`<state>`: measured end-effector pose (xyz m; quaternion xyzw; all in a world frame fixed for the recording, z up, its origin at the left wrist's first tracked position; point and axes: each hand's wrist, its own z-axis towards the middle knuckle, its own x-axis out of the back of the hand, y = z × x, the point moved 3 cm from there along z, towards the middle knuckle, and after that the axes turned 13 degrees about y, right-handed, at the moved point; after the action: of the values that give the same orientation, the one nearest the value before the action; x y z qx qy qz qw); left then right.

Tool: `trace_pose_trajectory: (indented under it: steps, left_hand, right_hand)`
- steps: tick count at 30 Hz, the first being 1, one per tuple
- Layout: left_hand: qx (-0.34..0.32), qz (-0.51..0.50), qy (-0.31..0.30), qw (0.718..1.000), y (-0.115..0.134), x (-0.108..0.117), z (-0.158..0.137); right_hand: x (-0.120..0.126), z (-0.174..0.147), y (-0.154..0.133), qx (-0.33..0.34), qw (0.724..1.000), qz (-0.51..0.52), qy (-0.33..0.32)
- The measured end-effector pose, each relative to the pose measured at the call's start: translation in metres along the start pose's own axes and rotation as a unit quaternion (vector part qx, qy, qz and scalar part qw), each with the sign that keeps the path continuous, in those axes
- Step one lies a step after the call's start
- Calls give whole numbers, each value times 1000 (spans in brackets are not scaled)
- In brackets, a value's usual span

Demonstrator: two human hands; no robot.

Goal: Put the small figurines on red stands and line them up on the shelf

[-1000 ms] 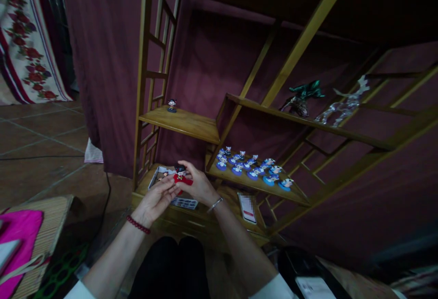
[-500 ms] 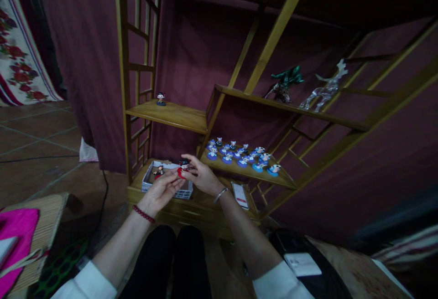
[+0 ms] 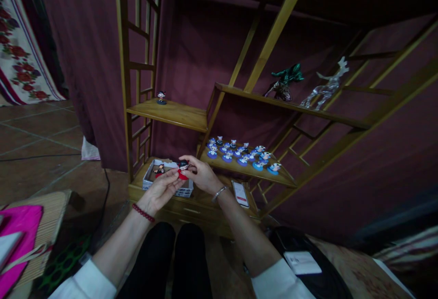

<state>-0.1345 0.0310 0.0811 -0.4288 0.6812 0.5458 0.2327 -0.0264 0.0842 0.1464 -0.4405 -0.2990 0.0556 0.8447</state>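
Observation:
Between both hands is a small figurine (image 3: 183, 167) with black hair and a red base. My left hand (image 3: 163, 189) grips it from the lower left, a red bead bracelet on the wrist. The fingers of my right hand (image 3: 201, 174) close on its upper right side; a silver bracelet circles that wrist. Just below and behind the hands lies an open cardboard box (image 3: 185, 191) with patterned sides, partly covered by them. Inside it, at the left, another dark-haired figurine (image 3: 159, 170) shows a red base.
One figurine (image 3: 161, 97) stands on the left wooden shelf (image 3: 181, 115). Several figurines (image 3: 227, 156) on purple, blue or dark bases fill the lower right shelf. A phone (image 3: 240, 193) lies right of the box. Above are a green sculpture (image 3: 285, 81) and a clear deer (image 3: 326, 87).
The figurine in my hands has turned slightly, so more of its face and red base shows. Both hands stay at nearly the same place, and the view has shifted a little.

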Motion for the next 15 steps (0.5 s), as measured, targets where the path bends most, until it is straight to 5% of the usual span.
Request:
trace_pose_trajectory:
  steps: [15]
  left_hand:
    - [-21, 22, 13, 999, 22, 10, -4]
  right_hand:
    - [-18, 12, -3, -14, 999, 29, -27]
